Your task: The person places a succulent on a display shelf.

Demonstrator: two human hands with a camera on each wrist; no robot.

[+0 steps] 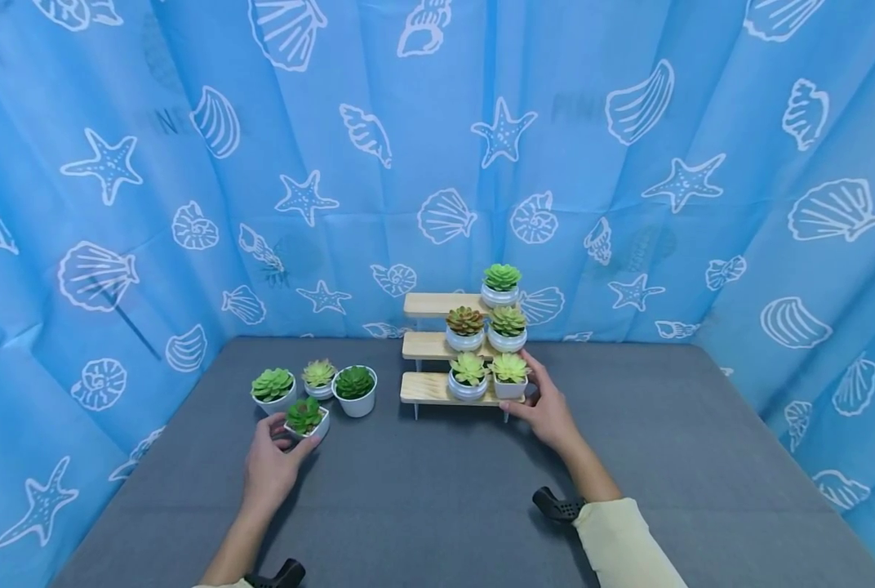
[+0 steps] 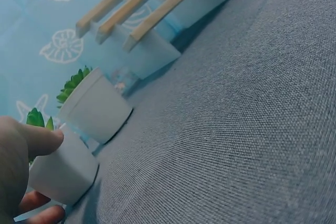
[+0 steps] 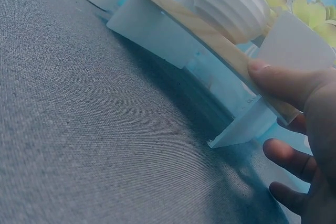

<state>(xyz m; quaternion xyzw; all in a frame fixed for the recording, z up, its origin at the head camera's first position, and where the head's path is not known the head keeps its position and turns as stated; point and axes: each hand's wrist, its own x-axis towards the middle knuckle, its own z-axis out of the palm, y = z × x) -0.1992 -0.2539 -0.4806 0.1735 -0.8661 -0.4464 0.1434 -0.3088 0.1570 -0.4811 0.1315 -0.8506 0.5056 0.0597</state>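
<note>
A small square white pot with a green succulent stands on the grey tabletop, and my left hand grips it between thumb and fingers. The same white pot shows close up in the left wrist view. My right hand holds the right end of a three-tier wooden plant stand, its thumb along the lowest shelf's front edge. Beside that thumb, a square-potted pale green succulent sits on the lowest shelf. The right index finger reaches up past this pot; other fingers curve below the shelf end.
Three more potted succulents stand around the left hand: one left, a small one behind, one right. Several succulents in ribbed white pots fill the stand's right side. A blue shell-print curtain hangs behind the table.
</note>
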